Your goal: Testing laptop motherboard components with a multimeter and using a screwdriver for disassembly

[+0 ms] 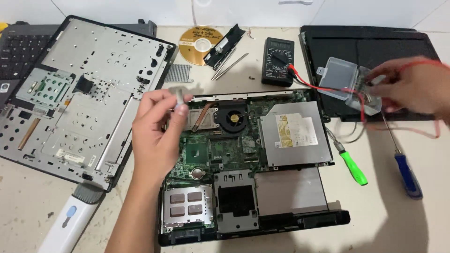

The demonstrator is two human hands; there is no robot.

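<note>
— What's in hand here?

— A teardown, by the look of it. The opened laptop base (243,168) lies in the middle of the table (403,225), its board, fan (233,117) and silver optical drive (294,133) all bare. The left hand (157,136) hovers above the board's upper left corner, fingers (180,110) pinched together on a small grey metal piece (178,91), blurred, so I can't tell what kind.

— And the other hand?

— The right hand (415,86) is at the small clear plastic box (344,84) resting on the black lid panel (370,70). Its fingers touch the box's far end, but motion blur hides whether they grip it or lie loose.

— So the piece goes where?

— I'd judge it belongs with the box; carrying it there means crossing the whole laptop.

— Anything in the way?

— The red test lead (323,86) from the multimeter (278,61) runs right across the box. A green-handled screwdriver (352,166) and a blue-handled one (407,175) lie below it. The removed metal cover plate (79,93) sits left, a gold disc (200,44) and a black bracket (225,46) above, a white brush handle (70,222) lower left.
</note>
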